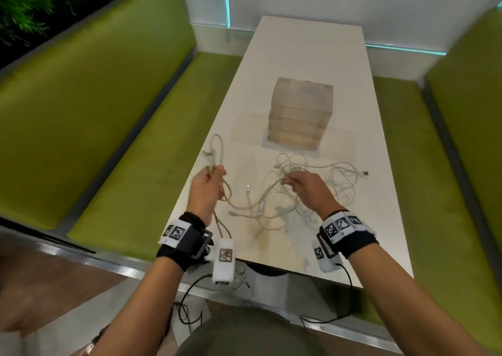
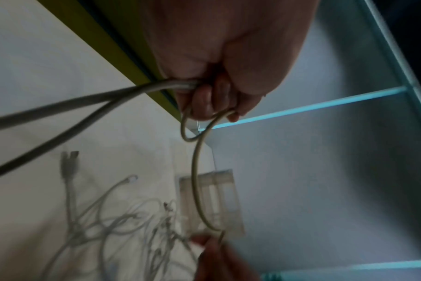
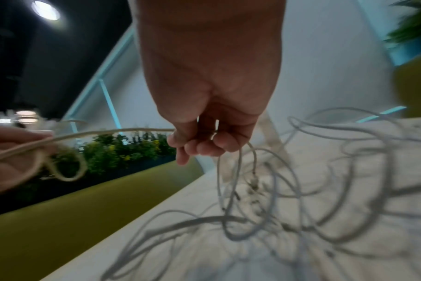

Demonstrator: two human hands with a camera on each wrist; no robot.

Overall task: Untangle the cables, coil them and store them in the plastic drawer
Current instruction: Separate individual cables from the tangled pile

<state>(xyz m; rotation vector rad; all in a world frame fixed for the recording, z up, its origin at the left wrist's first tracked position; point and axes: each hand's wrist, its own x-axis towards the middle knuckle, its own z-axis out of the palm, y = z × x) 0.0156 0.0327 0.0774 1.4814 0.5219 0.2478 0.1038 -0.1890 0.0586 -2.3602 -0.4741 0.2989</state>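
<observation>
Head looks down; wrists close, sharing cables (image 1: 298, 192)

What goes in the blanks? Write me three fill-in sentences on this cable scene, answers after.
1. The left hand grips loops of a beige ____.
2. The tangled white cables lie on the ____ table.
3. The plastic drawer stands behind the tangle with every drawer ____.

Missing words: cable; white; closed
</observation>
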